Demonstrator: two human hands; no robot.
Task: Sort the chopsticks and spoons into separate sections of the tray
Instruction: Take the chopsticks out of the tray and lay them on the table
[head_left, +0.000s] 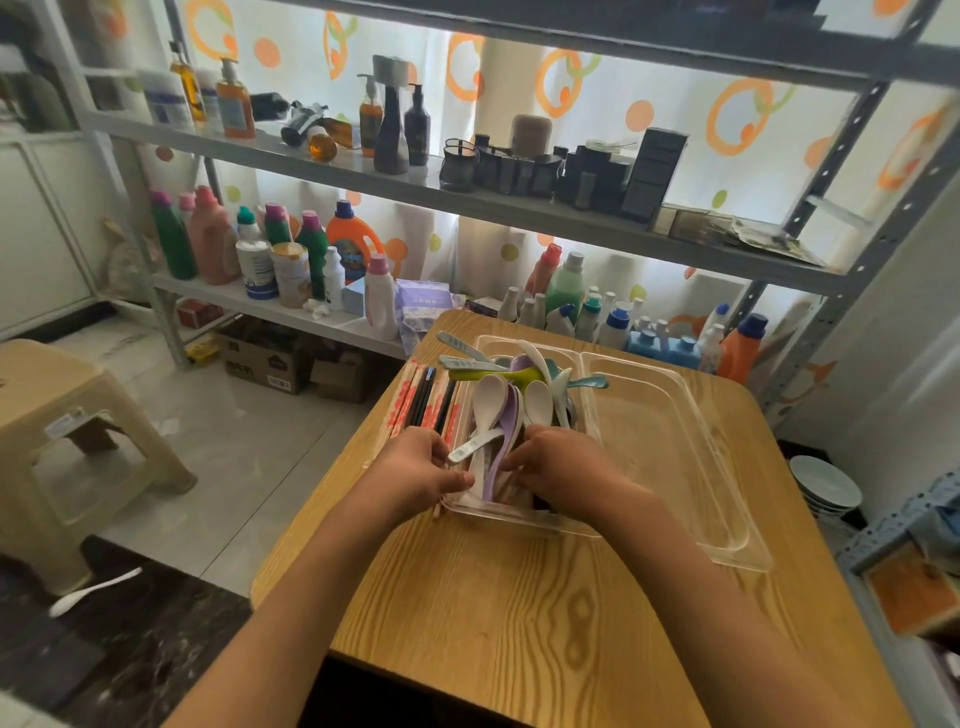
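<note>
Both hands reach into the clear plastic tray's (675, 457) left section. Left hand (421, 467) grips the red, black and wooden chopsticks' (423, 397) near ends; right hand (561, 462), fingers curled, holds the white and purple plastic spoons' (498, 410) handles.

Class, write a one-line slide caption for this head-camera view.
Both hands, left and right, reach among spoons in a clear tray; chopsticks lie alongside.

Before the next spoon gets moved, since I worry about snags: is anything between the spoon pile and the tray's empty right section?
Only the clear divider wall of the tray separates the spoons from the right section. Nothing visible lies in that section.
</note>
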